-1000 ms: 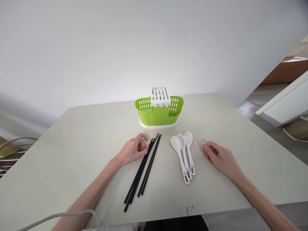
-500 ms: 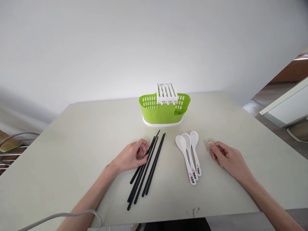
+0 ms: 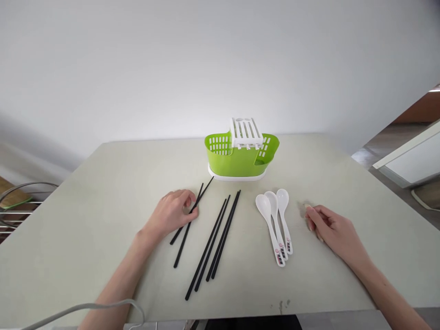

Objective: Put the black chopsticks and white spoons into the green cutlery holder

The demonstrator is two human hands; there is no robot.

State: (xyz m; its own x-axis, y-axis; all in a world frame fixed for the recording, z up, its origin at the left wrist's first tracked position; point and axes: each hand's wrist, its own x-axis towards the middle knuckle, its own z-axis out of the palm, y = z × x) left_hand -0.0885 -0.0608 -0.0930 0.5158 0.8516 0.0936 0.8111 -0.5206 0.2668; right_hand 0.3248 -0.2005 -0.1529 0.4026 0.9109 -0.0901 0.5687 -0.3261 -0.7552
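Observation:
My left hand (image 3: 174, 211) is closed in a pinch on a crossed pair of black chopsticks (image 3: 183, 245), left of the others. To its right, two more pairs of black chopsticks (image 3: 213, 247) lie slanted on the table. Three white spoons (image 3: 273, 227) are fanned out side by side, bowls pointing away from me and printed marks on the handle ends. My right hand (image 3: 332, 229) rests on the table right of the spoons, fingers curled in and apparently holding nothing. Behind the cutlery stands a green basket (image 3: 237, 164) with a white slotted rack (image 3: 246, 133) across its top.
The pale tabletop (image 3: 120, 183) meets a white wall (image 3: 172, 68) at the back. A grey cable (image 3: 85, 306) crosses over my left forearm. At the left stands a metal rack (image 3: 20, 213) with a wooden board, below the table's edge. Small dark stains mark the front edge.
My left hand has drawn two chopsticks leftward, apart from the others. My right hand stays curled beside the spoons. The whole view has shifted slightly.

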